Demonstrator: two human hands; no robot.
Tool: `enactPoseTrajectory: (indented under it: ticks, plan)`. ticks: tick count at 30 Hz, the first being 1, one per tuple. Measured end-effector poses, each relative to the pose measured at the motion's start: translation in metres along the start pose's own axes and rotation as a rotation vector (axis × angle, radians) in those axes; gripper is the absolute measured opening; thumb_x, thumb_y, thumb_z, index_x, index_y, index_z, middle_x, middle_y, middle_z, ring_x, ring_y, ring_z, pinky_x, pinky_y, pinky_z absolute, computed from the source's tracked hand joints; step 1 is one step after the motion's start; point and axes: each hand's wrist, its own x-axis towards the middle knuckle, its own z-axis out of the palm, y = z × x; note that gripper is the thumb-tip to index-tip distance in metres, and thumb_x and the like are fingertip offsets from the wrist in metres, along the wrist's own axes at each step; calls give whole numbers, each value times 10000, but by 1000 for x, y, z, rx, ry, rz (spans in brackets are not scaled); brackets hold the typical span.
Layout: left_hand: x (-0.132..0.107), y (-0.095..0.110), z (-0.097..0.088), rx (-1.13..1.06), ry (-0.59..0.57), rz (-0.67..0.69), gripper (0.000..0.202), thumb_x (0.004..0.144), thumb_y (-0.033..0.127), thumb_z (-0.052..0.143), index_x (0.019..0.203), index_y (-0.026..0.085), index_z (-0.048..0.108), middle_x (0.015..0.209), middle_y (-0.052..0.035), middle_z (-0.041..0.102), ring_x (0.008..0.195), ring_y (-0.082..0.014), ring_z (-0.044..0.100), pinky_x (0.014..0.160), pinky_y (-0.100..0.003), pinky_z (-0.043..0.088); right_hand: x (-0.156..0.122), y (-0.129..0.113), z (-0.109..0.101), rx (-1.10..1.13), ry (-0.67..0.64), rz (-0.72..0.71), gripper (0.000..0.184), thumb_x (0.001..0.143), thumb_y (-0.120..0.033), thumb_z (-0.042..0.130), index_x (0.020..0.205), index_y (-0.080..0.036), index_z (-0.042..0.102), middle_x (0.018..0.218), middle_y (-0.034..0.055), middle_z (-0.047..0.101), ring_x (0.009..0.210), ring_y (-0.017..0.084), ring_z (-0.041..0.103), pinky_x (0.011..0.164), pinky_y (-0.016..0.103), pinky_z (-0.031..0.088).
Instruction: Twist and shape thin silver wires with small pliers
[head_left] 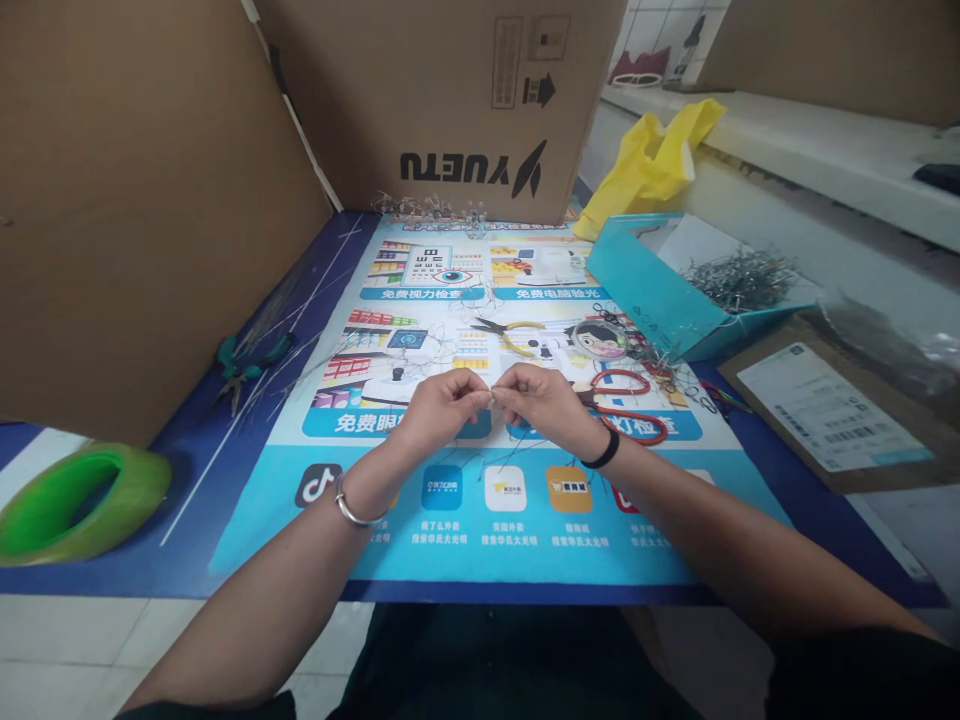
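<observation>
Above the printed mat (pixel 270 520), my left hand (pixel 446 405) and my right hand (pixel 544 400) meet fingertip to fingertip. Both are closed in a pinch around thin wire (pixel 472 457), whose fine dark ends stick out below the fingers; the pinched part is mostly hidden. Just beyond the hands lie yellow-handled pliers (pixel 517 343) with their jaws pointing left. Red-handled scissors (pixel 646 384) rest beside my right wrist, partly covered by it. A small round case (pixel 598 340) with a cartoon face sits behind the scissors.
Green-handled pliers (pixel 238 375) and loose wires lie left, behind a roll of tape (pixel 139 490). Cardboard (pixel 450 100) walls off the back and left. At right stand a teal box (pixel 652 285) of tangled wire pieces (pixel 739 280), a labelled parcel (pixel 832 410) and a yellow bag (pixel 645 165).
</observation>
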Motion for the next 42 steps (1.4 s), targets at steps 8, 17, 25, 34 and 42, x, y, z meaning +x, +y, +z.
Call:
enactPoseTrajectory:
  ticks: [8,17,25,34,42]
  plan:
    - [2,-4,4,-84,44,-38,125,737,282,589,688,172,556,512,54,511,460,-78,466,455,-187,368,0,1,3,-19,23,3,171,755,-336,599,691,-187,546,502,-37,564,435,84,527,416,189,419]
    - [2,-2,7,-190,81,-86,164,699,302,629,664,171,538,520,53,524,425,-65,468,413,-168,373,3,10,6,-21,18,-5,148,756,-321,583,698,-191,545,516,-36,570,447,85,530,443,200,450]
    - [3,0,10,-215,94,-100,155,715,300,596,669,177,514,455,69,486,398,-69,447,396,-164,355,3,11,9,-71,40,-35,89,764,-255,529,693,-200,529,521,-39,568,471,96,543,463,206,431]
    - [3,1,-4,-46,-82,-60,157,754,323,575,725,171,550,487,50,516,436,-85,472,444,-183,380,4,8,2,-112,-43,-28,106,764,-285,564,715,-192,553,518,-36,573,468,102,541,460,212,431]
    - [1,1,-3,139,-52,73,152,775,288,515,668,179,526,531,54,479,471,-87,442,486,-200,353,4,4,3,-179,-61,-55,79,738,-148,525,673,-186,549,498,-56,538,473,93,540,464,196,413]
